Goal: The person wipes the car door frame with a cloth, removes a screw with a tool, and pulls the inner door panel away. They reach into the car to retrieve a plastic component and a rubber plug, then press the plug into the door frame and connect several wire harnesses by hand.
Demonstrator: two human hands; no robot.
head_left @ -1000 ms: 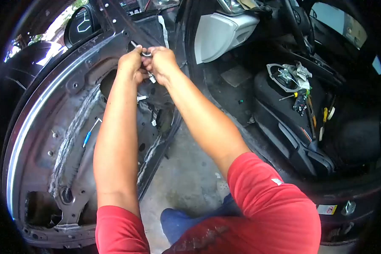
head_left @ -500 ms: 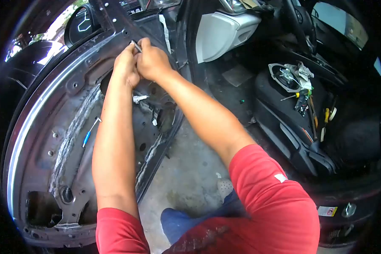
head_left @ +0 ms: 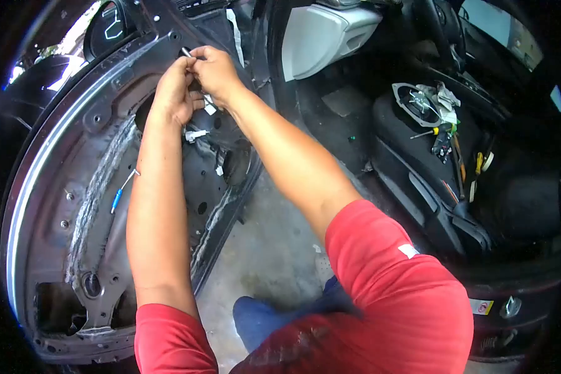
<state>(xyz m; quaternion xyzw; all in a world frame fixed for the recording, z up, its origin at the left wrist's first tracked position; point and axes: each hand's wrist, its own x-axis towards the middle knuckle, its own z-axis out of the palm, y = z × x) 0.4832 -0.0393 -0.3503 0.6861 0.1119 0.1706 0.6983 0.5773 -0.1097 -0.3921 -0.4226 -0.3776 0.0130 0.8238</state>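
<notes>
Both my hands are raised to the upper part of a stripped car door (head_left: 75, 187), its bare metal inner frame facing me. My right hand (head_left: 215, 71) pinches a small silver metal tool (head_left: 186, 52) whose tip pokes out above the fingers. My left hand (head_left: 174, 93) is closed just below and to the left of it, touching the right hand, with a small white connector (head_left: 209, 107) showing beneath the fingers. What the left hand grips is hidden by the fingers.
A blue-handled screwdriver (head_left: 122, 190) lies on the door frame. A white clip (head_left: 195, 134) hangs inside the door opening. The car seat (head_left: 417, 124) at right carries a speaker ring, rags and small tools. Concrete floor (head_left: 274, 249) lies between door and sill.
Both hands have shifted up and to the left along the door's top edge, staying together on the silver tool. The view has tilted slightly with them.
</notes>
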